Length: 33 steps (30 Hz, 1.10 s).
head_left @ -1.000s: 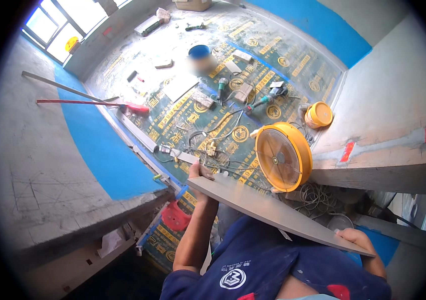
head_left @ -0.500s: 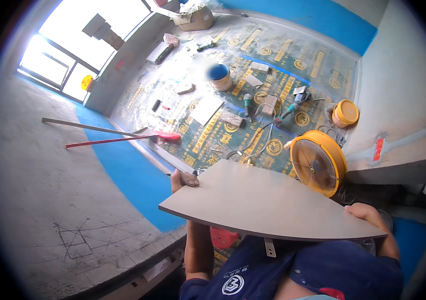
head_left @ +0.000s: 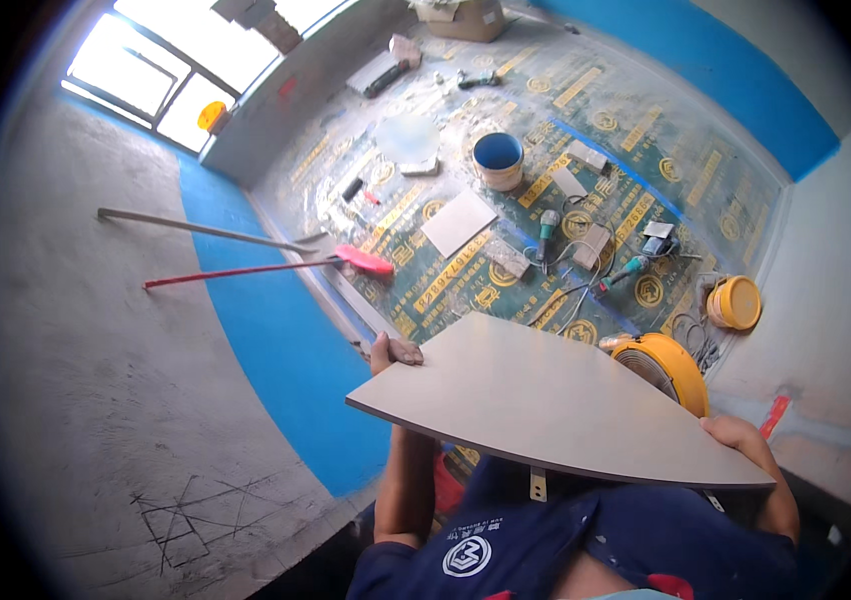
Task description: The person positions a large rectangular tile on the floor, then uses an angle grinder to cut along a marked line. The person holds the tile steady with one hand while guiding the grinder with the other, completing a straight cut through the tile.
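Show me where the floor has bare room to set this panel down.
Widest patch: floor between the blue floor stripe and the blue wall band, upper right. A narrow one lies between the red broom head and the pale square tile. It is crowded beyond the panel: green power tools and blocks, then the yellow fan and yellow bucket at right.

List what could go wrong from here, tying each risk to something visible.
The panel, gripped near its ends by the left hand and right hand, might slip if either loosens. It hides part of the floor, so a foot could catch something unseen. The fan shows past its edge; a swing might knock it.
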### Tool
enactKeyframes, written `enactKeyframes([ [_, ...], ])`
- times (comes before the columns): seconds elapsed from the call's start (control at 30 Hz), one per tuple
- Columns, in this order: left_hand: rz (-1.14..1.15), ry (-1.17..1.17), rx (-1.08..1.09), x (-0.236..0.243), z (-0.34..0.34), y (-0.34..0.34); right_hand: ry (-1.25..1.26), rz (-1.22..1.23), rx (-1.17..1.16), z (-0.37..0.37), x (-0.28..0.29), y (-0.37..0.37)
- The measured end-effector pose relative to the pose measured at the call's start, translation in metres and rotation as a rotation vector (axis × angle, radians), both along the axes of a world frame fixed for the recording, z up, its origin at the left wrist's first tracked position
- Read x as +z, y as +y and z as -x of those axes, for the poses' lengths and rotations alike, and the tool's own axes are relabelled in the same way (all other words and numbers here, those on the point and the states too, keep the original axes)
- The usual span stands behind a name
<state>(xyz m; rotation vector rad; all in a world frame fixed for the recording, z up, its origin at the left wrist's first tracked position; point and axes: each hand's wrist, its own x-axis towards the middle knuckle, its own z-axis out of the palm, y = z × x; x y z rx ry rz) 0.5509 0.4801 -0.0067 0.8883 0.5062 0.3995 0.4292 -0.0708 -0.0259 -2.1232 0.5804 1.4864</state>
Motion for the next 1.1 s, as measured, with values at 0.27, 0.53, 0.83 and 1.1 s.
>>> enactKeyframes([
  [0.27, 0.024, 0.054, 0.076, -0.017, -0.062, 0.013, 0.085, 0.004, -0.131, -0.113, 0.035, 0.025],
  [0.53, -0.009, 0.052, 0.016, -0.033, -0.138, 0.040, 0.108, 0.127, 0.140, -0.150, 0.001, 0.021],
  [0.83, 0.076, 0.108, -0.117, -0.053, -0.258, 0.130, 0.099, 0.165, 0.002, -0.211, 0.036, 0.139],
  [1.1, 0.276, 0.128, -0.241, -0.106, -0.380, 0.254, 0.145, 0.214, -0.195, -0.256, 0.050, 0.290],
])
